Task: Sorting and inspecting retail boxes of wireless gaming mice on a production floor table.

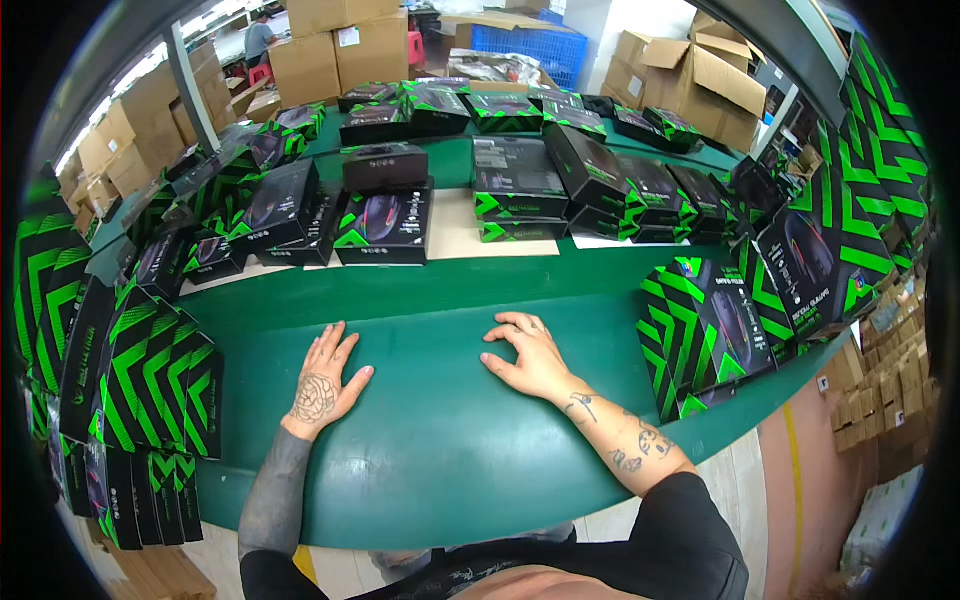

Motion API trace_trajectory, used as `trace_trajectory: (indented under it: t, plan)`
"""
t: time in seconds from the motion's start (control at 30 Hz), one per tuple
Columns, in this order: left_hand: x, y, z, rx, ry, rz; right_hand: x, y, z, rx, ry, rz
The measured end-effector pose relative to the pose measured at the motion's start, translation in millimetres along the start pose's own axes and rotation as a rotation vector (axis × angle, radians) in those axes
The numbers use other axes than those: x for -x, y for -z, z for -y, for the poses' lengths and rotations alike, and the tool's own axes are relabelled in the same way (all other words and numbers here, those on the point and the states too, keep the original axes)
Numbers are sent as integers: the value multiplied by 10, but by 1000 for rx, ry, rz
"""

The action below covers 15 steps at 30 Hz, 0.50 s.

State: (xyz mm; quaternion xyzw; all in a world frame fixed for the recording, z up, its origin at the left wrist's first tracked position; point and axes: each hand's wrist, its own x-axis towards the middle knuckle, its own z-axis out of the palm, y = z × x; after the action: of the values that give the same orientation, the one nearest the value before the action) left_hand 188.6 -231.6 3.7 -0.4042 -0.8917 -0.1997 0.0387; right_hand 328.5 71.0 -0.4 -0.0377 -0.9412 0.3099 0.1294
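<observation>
My left hand lies on the green work table with its fingers stretched forward and thumb apart. Opposite it, my right hand rests on the same surface, fingers loosely curved and thumb spread; it holds nothing. Between the hands is bare tabletop. Beyond my left hand stands a black and green computer mouse box with a mouse pictured on its front. To the right of my right hand, a tilted mouse box with green chevrons leans near the table's edge.
Stacked chevron boxes line the left edge, and a tall stack rises at the right. More mouse boxes fill the middle row. Behind are brown cartons, a blue crate and a seated person.
</observation>
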Motion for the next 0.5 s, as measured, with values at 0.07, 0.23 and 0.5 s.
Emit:
trace_trajectory:
  t: [0.07, 0.23, 0.5]
  plan:
    - [14, 0, 0, -2, -9, -11, -21, 9, 14, 8, 22, 3]
    - [-4, -3, -23, 0, -17, -9, -28, 37, -5, -12, 15, 12]
    - [-12, 0, -39, -10, -2, 7, -17, 33, -28, -7, 30, 5]
